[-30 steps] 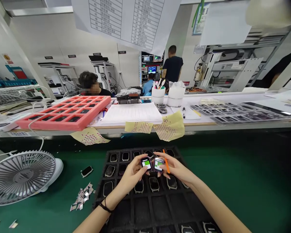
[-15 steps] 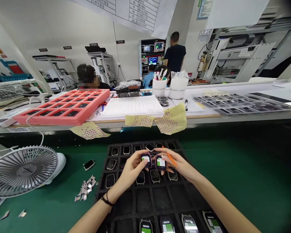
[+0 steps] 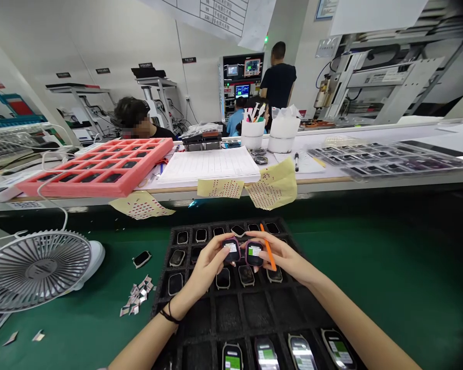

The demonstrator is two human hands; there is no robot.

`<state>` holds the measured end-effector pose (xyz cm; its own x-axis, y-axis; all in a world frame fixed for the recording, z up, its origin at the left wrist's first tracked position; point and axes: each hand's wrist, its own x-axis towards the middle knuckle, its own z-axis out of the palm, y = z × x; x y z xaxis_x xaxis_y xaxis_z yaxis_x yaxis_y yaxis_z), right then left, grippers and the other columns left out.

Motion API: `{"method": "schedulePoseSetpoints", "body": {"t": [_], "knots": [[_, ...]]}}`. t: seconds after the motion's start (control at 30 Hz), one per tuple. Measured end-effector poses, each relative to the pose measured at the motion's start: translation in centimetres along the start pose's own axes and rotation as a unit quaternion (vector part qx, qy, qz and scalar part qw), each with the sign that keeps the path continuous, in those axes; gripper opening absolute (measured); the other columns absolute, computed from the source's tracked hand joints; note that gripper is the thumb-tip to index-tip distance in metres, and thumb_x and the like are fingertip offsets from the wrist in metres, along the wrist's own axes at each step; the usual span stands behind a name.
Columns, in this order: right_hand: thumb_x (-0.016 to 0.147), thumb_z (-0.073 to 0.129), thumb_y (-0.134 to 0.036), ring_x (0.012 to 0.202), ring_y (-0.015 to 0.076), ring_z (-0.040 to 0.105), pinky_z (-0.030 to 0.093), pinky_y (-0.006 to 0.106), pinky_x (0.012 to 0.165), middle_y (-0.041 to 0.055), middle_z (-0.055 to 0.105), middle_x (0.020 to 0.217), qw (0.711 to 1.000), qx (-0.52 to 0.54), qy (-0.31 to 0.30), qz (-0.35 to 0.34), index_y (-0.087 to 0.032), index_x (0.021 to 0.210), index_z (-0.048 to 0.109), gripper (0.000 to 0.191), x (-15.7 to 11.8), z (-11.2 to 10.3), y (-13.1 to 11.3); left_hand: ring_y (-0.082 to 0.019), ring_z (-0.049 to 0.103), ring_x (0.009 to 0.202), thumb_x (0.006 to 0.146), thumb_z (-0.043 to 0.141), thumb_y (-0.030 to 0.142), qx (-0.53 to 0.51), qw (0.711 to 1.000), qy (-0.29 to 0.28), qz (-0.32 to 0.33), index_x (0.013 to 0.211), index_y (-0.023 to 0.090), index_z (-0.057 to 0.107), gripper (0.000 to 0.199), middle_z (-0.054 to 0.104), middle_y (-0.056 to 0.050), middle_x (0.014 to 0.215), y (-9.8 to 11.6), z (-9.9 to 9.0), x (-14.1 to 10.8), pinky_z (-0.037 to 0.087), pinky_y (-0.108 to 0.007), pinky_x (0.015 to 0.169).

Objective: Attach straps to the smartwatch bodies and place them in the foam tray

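My left hand [image 3: 210,262] is closed round a smartwatch [image 3: 231,248] with a lit white and green screen, the thumb lying on its face. Close beside it, my right hand [image 3: 283,257] grips a second smartwatch [image 3: 253,253], also lit. An orange stick-like tool [image 3: 268,247] is tucked between the fingers of that same hand. Both watches are held above a black foam tray [image 3: 229,313], whose compartments hold several watches with dark screens. In its near row lie watches with lit screens, such as this silver-rimmed one [image 3: 301,352].
On the green mat left of the tray lie a single watch [image 3: 142,259] and a pile of small pale pieces [image 3: 139,295]. A white fan [image 3: 42,270] stands at far left. A shelf ahead carries a pink foam tray [image 3: 100,167], papers [image 3: 210,165] and clear trays [image 3: 386,159]. Several people are beyond.
Both hands with their watches have shifted slightly, and the watch screens now tilt a little differently. The orange tool has swung more upright in my right hand. The head view has moved slightly.
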<state>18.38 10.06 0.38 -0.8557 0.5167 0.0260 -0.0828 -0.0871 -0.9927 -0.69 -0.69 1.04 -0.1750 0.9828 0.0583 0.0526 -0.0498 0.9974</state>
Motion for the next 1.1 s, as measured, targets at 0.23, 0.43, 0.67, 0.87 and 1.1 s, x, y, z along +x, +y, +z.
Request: {"method": "schedulePoseSetpoints", "body": {"t": [0.23,0.43,0.67,0.87,1.1], "knots": [[0.086,0.063,-0.038,0.071,0.014,0.066,0.045,0.022,0.051,0.0094,0.06,0.122,1.0,0.001,0.012,-0.003,-0.026,0.127,0.051,0.045,0.16,-0.04,0.27,-0.005,0.036,0.051,0.085,0.055,0.048,0.004,1.0,0.003,0.003,0.12,0.017,0.056,0.046,0.06,-0.004,0.089,-0.29,0.12,0.07,0.028,-0.019,0.044],[0.083,0.066,-0.036,0.073,0.0128,0.065,0.054,0.029,0.069,0.0064,0.062,0.115,1.0,0.018,0.025,0.001,-0.027,0.122,0.052,0.043,0.15,-0.04,0.45,-0.004,0.035,0.048,0.086,0.052,0.05,0.011,1.0,0.003,0.012,0.119,0.018,0.057,0.047,0.051,0.002,0.074,-0.21,-0.03,0.14,0.029,-0.019,0.044],[0.065,0.081,-0.021,0.1,0.0185,0.061,0.051,0.033,0.084,0.0066,0.062,0.113,0.999,0.019,0.011,-0.027,-0.024,0.105,0.05,0.05,0.4,0.0,0.34,-0.005,0.037,0.051,0.086,0.052,0.05,0.006,1.0,0.003,0.006,0.12,0.018,0.056,0.047,0.05,0.001,0.074,-0.57,0.06,0.25,0.028,-0.018,0.043],[0.063,0.083,-0.023,0.098,0.0205,0.062,0.05,0.039,0.09,0.0048,0.064,0.102,0.998,-0.011,0.058,-0.038,-0.023,0.105,0.056,0.05,0.45,-0.33,0.37,-0.005,0.037,0.052,0.085,0.053,0.049,0.003,1.0,0.001,0.006,0.12,0.018,0.055,0.047,0.053,-0.001,0.082,-0.44,0.08,0.32,0.028,-0.017,0.043],[0.071,0.078,-0.024,0.07,0.0129,0.063,0.054,0.028,0.066,0.0029,0.061,0.105,0.998,0.024,0.049,-0.04,-0.029,0.119,0.053,0.055,0.01,0.27,-0.36,-0.006,0.036,0.054,0.082,0.057,0.05,-0.002,1.0,0.002,0.0,0.12,0.016,0.054,0.052,0.054,-0.002,0.083,-0.2,0.18,0.32,0.028,-0.017,0.043]]}}
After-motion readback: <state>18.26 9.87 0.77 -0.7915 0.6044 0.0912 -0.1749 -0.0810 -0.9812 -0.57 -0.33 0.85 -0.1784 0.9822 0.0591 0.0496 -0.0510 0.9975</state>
